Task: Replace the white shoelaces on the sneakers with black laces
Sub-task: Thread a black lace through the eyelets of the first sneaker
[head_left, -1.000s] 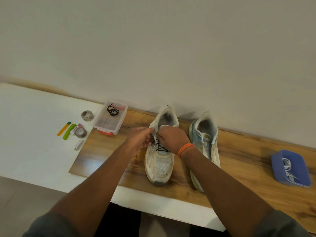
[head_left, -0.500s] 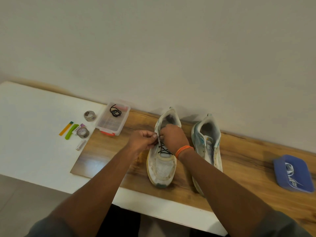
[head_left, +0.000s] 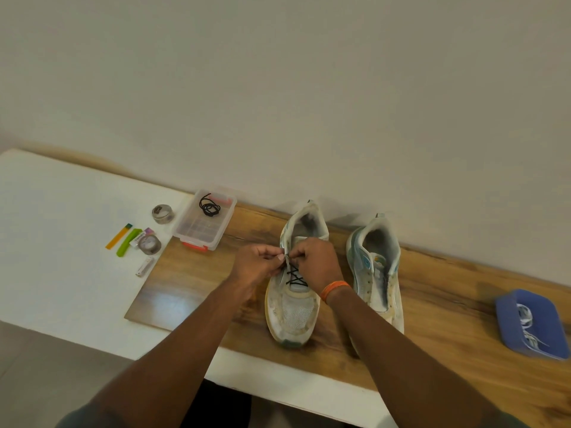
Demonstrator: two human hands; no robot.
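Two worn white sneakers stand on a wooden board (head_left: 191,282), toes toward me. The left sneaker (head_left: 292,310) has a black lace (head_left: 293,278) crossed through its lower eyelets. My left hand (head_left: 258,264) and my right hand (head_left: 318,262) meet over its tongue, fingers pinched on the black lace at the upper eyelets. The right sneaker (head_left: 375,273) has no lace that I can see. A second black lace (head_left: 209,206) lies coiled in a clear plastic box (head_left: 197,234). White laces (head_left: 528,319) lie in a blue tray (head_left: 506,319) at the right.
On the white table (head_left: 61,211) left of the board lie two tape rolls (head_left: 162,213), an orange strip (head_left: 119,236), a green strip (head_left: 126,247) and a small white stick (head_left: 144,267). A wall rises right behind the shoes.
Both hands stay pinched over the left sneaker's tongue with only small finger shifts. The camera view drifted slightly, moving everything a little in the frame.
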